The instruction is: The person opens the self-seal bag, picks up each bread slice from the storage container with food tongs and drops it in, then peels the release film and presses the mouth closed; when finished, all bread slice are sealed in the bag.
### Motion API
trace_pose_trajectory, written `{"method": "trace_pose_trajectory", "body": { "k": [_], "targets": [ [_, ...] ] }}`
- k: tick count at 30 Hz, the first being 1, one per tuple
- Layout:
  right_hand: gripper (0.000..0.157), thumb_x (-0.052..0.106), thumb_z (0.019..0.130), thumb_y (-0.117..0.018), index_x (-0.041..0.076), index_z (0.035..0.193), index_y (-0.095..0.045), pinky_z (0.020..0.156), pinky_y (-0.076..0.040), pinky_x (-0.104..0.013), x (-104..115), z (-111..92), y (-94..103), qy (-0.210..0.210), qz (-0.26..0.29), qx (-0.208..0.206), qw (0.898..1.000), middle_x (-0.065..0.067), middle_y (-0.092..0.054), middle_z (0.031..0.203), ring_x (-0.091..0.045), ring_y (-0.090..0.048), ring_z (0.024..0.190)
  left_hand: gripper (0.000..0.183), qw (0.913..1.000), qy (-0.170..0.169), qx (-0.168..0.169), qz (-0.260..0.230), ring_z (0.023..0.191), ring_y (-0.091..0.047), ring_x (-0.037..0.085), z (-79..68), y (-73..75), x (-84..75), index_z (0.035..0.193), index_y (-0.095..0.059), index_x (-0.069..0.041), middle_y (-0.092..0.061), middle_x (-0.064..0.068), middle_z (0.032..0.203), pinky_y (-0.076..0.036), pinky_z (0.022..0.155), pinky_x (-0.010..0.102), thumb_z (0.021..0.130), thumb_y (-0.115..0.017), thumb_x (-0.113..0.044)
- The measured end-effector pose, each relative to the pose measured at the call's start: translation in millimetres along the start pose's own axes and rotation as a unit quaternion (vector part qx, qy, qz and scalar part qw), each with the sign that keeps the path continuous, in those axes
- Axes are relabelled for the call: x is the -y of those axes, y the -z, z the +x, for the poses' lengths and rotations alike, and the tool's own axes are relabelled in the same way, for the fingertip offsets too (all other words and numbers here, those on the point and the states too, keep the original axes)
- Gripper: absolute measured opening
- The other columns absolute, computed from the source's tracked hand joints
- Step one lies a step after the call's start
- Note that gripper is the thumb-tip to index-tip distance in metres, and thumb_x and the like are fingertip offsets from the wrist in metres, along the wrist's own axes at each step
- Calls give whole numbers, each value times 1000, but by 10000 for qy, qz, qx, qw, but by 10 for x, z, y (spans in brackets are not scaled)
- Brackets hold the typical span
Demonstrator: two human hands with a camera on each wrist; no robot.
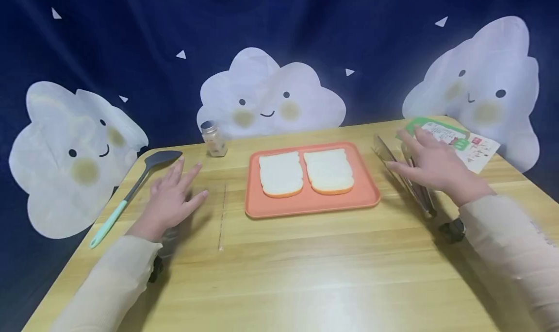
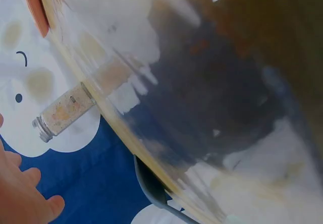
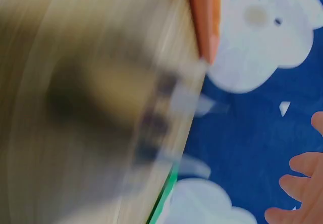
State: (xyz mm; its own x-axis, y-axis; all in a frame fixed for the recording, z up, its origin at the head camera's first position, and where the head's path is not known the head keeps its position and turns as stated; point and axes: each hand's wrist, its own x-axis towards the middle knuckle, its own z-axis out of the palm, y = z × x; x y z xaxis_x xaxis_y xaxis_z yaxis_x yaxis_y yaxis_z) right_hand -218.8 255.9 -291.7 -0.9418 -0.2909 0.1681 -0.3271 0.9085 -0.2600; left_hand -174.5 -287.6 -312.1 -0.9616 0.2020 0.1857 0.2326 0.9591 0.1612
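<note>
My left hand (image 1: 169, 201) hovers over the left of the table with its fingers spread, holding nothing. Just left of it lies a turner (image 1: 114, 219) with a dark head and a mint-green handle. Over on the right side, my right hand (image 1: 438, 167) is held above a pair of metal tongs (image 1: 416, 192), its fingers extended and apart. In the right wrist view the tongs look blurred, and the fingers (image 3: 298, 186) are away from them. Between the hands, two white bread slices, one left (image 1: 281, 173) and one right (image 1: 329, 172), lie on an orange tray (image 1: 312, 207).
A small glass shaker jar (image 1: 214, 139) with a dark cap stands at the back left. Behind the right hand lies a flat green and white package (image 1: 479, 150). A thin line (image 1: 223, 215) runs along the wooden tabletop (image 1: 279, 264). A blue cloud-print curtain (image 1: 305, 21) hangs behind.
</note>
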Motion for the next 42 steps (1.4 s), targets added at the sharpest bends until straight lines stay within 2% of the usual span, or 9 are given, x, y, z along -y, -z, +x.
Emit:
{"method": "trace_pose_trajectory", "body": {
  "k": [5, 10, 13, 16, 19, 33, 36, 40, 42],
  "targets": [
    [84, 53, 85, -56, 13, 148, -18, 101, -21, -65, 255, 54, -60, 406, 250, -186, 9987, -28, -16, 149, -46, -17, 135, 68, 9996, -115, 15, -244, 140, -5, 38, -61, 8, -21, 148, -19, -23, 2, 13, 155, -7, 100, 69, 92, -47, -49],
    [83, 51, 84, -59, 17, 149, -18, 105, -14, -63, 504, 122, -115, 767, 595, -273, 9949, -23, -22, 150, -41, -19, 136, 68, 9995, -194, -41, -260, 139, -11, 40, -98, 26, -15, 148, -21, -25, -4, 14, 155, -9, 101, 67, 91, -49, -48],
    [82, 48, 85, -60, 15, 148, -20, 108, -14, -60, 646, 168, -157, 975, 853, -270, 9912, -20, -24, 150, -38, -20, 137, 67, 9993, -267, -24, -274, 138, -14, 42, -114, 45, -22, 147, -22, -23, -8, 15, 155, -10, 101, 68, 91, -49, -48],
    [81, 45, 84, -62, 11, 147, -24, 108, -20, -55, 781, 208, -211, 1147, 1132, -193, 9867, -18, -25, 150, -36, -20, 138, 67, 9991, -273, 64, -316, 137, -16, 42, -125, 56, -43, 147, -23, -23, -10, 14, 155, -11, 100, 70, 91, -49, -48],
    [80, 43, 84, -63, 9, 146, -26, 109, -20, -52, 912, 262, -296, 1355, 1270, -143, 9825, -16, -27, 149, -34, -22, 138, 66, 9988, -257, 162, -383, 137, -16, 43, -136, 58, -56, 147, -24, -22, -10, 14, 155, -12, 100, 70, 92, -49, -47],
    [82, 56, 84, -55, 22, 148, -17, 112, -23, -39, 1600, 464, -685, 1912, 1867, 361, 9629, 0, -21, 153, -17, -22, 139, 65, 9955, -398, 502, -694, 135, -20, 46, -211, -22, -10, 147, -24, -19, -14, 17, 153, -14, 97, 72, 92, -53, -40],
    [80, 54, 86, -55, 21, 148, -18, 113, -18, -39, 1703, 519, -754, 2055, 2070, 445, 9555, 0, -22, 153, -15, -22, 139, 64, 9951, -421, 550, -705, 134, -21, 46, -215, -22, 1, 147, -24, -20, -16, 19, 153, -14, 97, 73, 92, -53, -39],
    [77, 51, 87, -54, 19, 148, -19, 114, 3, -44, 1838, 586, -845, 2285, 2229, 492, 9464, 1, -25, 152, -14, -24, 138, 64, 9948, -466, 603, -681, 133, -22, 46, -212, -9, -13, 146, -25, -19, -18, 20, 152, -15, 98, 71, 92, -53, -39],
    [76, 50, 88, -54, 20, 148, -19, 114, 3, -44, 1901, 613, -893, 2312, 2342, 560, 9426, 1, -26, 151, -13, -25, 138, 64, 9947, -508, 600, -666, 134, -23, 45, -207, -2, -20, 146, -26, -18, -19, 19, 151, -16, 100, 69, 92, -54, -38]
  ]
}}
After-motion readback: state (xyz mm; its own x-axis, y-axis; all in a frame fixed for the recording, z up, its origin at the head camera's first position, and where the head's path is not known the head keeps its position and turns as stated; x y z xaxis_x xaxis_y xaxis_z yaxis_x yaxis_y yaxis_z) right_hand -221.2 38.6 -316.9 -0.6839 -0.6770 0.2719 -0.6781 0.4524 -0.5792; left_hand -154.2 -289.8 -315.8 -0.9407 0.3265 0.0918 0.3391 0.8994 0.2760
